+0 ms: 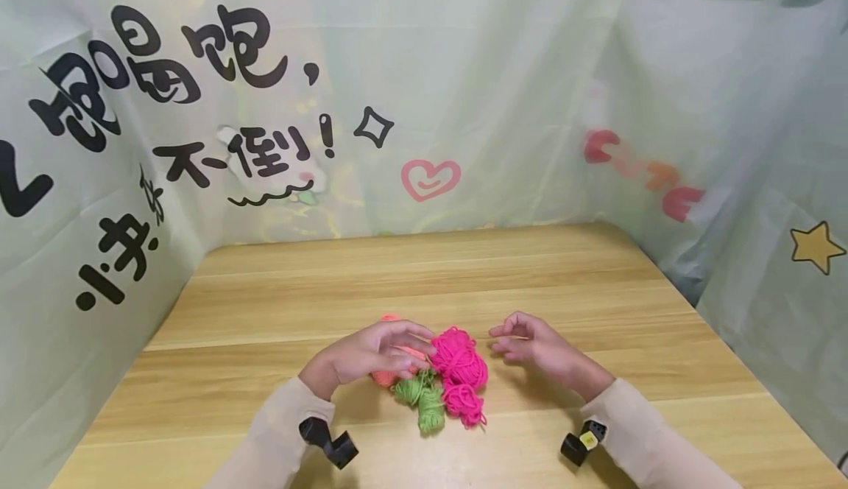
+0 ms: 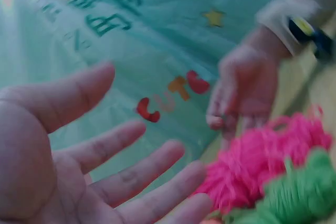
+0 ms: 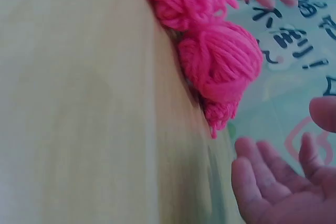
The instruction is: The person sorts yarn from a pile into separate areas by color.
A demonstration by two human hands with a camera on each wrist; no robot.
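Bright pink yarn [image 1: 458, 360] lies bunched near the middle of the table, with a smaller pink clump at its front. Green yarn bundles [image 1: 431, 409] rest against its left side, and orange yarn [image 1: 384, 377] sits behind them, partly hidden by my left hand [image 1: 377, 349]. That hand hovers over the orange yarn with its fingers spread, and in the left wrist view its palm holds nothing. To the right of the pink yarn is my right hand [image 1: 533, 342], apart from it, fingers loosely bent around nothing.
The wooden table [image 1: 318, 283] reaches back to a pale printed curtain [image 1: 503, 106], which also hangs along the left and right sides. Both sleeved wrists carry small black cameras, one on the left [image 1: 327, 441] and one on the right [image 1: 583, 442].
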